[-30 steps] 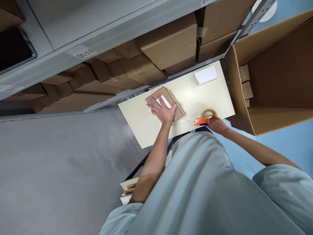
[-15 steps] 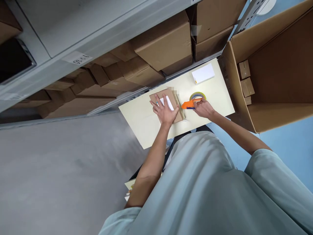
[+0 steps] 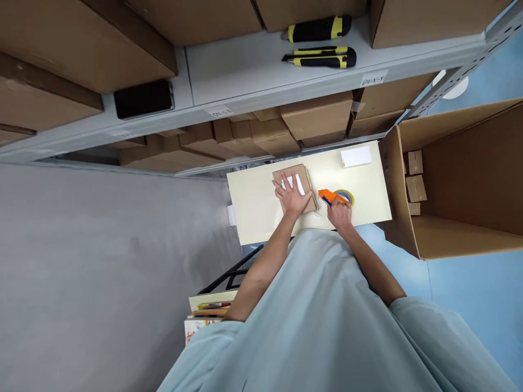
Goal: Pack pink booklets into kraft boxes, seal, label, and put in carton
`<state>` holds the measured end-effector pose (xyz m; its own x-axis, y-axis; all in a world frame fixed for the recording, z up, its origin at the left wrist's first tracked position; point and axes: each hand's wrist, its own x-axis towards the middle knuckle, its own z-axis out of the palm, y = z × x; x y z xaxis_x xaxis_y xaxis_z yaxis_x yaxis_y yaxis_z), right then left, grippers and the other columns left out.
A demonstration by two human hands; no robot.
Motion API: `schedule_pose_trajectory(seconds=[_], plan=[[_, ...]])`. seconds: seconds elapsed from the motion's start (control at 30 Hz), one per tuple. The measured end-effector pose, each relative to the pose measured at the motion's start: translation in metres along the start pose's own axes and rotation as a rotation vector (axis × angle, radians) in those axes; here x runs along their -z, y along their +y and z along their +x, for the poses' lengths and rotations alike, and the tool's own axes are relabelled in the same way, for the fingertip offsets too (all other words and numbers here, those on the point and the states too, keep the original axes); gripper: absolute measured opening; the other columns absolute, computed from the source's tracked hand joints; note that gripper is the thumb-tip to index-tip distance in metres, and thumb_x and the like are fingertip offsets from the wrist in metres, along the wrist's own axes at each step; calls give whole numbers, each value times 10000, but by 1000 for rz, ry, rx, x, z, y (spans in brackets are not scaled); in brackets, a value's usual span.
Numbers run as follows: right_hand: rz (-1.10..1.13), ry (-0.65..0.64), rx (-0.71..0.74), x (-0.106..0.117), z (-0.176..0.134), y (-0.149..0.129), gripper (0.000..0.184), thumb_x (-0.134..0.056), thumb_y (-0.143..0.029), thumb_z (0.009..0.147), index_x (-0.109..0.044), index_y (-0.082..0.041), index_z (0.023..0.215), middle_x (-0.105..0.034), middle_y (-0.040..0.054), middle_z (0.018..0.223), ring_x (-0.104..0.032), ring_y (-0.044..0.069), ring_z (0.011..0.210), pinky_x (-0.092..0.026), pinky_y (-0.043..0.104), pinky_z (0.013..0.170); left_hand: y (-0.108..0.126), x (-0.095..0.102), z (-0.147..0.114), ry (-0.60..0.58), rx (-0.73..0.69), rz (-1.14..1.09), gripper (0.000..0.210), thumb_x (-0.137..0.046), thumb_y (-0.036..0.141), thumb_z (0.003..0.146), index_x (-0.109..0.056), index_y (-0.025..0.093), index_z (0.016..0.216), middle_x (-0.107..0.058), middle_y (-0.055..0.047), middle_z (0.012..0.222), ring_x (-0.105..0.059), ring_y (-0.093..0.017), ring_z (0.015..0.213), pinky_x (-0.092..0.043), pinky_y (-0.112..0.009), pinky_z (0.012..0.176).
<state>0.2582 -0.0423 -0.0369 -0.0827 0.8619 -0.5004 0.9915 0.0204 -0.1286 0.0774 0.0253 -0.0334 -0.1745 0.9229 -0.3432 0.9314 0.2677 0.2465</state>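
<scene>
My left hand (image 3: 292, 197) lies with fingers spread on a small brown cardboard box (image 3: 309, 180) that bears a white label (image 3: 299, 182). Under the palm, part of the box is hidden. Just to the right, my right hand (image 3: 340, 213) is closed round what looks like an orange tape gun (image 3: 326, 195) with a dark blue part. Its front points left at the box, with a small gap between them. A yellow-rimmed tape roll (image 3: 350, 194) shows behind the orange body.
A white box (image 3: 356, 157) sits on the cream table (image 3: 253, 190). Shelves beyond hold brown cartons (image 3: 316, 114), a black phone (image 3: 144, 99) and two yellow-black utility knives (image 3: 319, 28). At right stands a large open carton (image 3: 469, 239) with small boxes inside.
My head view has shifted, bringing the upper shelf and its knives into sight. The orange tape gun has turned so its front points more up-left. My left hand stays on the box.
</scene>
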Motion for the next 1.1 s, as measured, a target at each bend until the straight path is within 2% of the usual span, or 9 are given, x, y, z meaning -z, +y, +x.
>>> schedule_pose_trajectory(seconds=[0.17, 0.27, 0.37, 0.5, 0.63, 0.73, 0.9, 1.0, 1.1], plan=[[17, 60, -16, -4, 0, -3, 438, -385, -313, 1099, -671, -29, 1272, -805, 286, 966, -788, 371, 887, -527, 484, 971, 0, 1, -1, 12, 26, -4, 1077, -653, 684, 933, -262, 194, 1809, -15, -169, 1900, 39, -570, 1716, -181, -773, 1311], [28, 139, -87, 6, 12, -4, 452, -379, -349, 1103, -692, -44, 1221, -790, 293, 915, -772, 379, 824, -544, 472, 838, -5, 1, -6, -11, -53, 4, 1067, -701, 655, 916, -298, 221, 1802, -37, -141, 1904, 46, -555, 1723, -152, -767, 1328], [17, 171, -181, 31, 30, 0, 488, -392, -358, 1105, -688, -4, 1263, -783, 320, 929, -774, 394, 838, -545, 472, 815, -10, 1, -11, -38, -144, -5, 1039, -721, 616, 912, -324, 242, 1796, -57, -102, 1908, 82, -531, 1729, -101, -744, 1356], [-11, 153, -24, 80, 40, 6, 539, -426, -399, 1117, -623, 31, 1376, -798, 291, 977, -780, 395, 905, -529, 506, 997, -10, 2, -10, -35, -127, -80, 1024, -697, 624, 929, -322, 229, 1796, -44, -122, 1906, 112, -527, 1727, -79, -775, 1348], [-50, 161, 14, 126, 32, -11, 648, -324, -526, 1146, -574, 7, 1416, -788, 296, 1047, -765, 418, 947, -539, 502, 954, -13, 18, -9, -58, -140, -195, 974, -665, 620, 957, -379, 167, 1770, -134, -188, 1887, 36, -531, 1732, -111, -776, 1349], [-66, 197, 6, 159, 27, -37, 680, -294, -553, 1150, -533, 5, 1457, -780, 299, 1068, -758, 429, 991, -551, 481, 883, -24, 51, -14, 47, -283, -302, 812, -603, 512, 1014, -445, 166, 1731, -309, -192, 1841, -141, -445, 1745, -218, -687, 1374], [-74, 347, 150, 227, 34, -89, 589, -379, -463, 1128, -483, -17, 1499, -784, 289, 1103, -750, 441, 1006, -562, 489, 841, -36, 136, -8, 346, -663, -395, 579, -509, 338, 1068, -583, 238, 1634, -552, -144, 1708, -424, -318, 1660, -372, -548, 1356], [-43, 436, 324, 278, 53, -119, 558, -417, -447, 1111, -487, -32, 1477, -792, 264, 1089, -751, 436, 995, -564, 510, 891, -36, 192, 16, 484, -770, -390, 584, -504, 266, 1053, -576, 232, 1631, -540, -142, 1718, -434, -328, 1654, -409, -567, 1331], [-44, 468, 442, 326, 85, -146, 511, -425, -416, 1112, -502, -37, 1446, -796, 258, 1110, -750, 430, 1040, -539, 533, 989, -36, 238, 52, 556, -792, -402, 638, -508, 208, 1029, -519, 208, 1667, -503, -152, 1743, -428, -327, 1655, -410, -556, 1337]])
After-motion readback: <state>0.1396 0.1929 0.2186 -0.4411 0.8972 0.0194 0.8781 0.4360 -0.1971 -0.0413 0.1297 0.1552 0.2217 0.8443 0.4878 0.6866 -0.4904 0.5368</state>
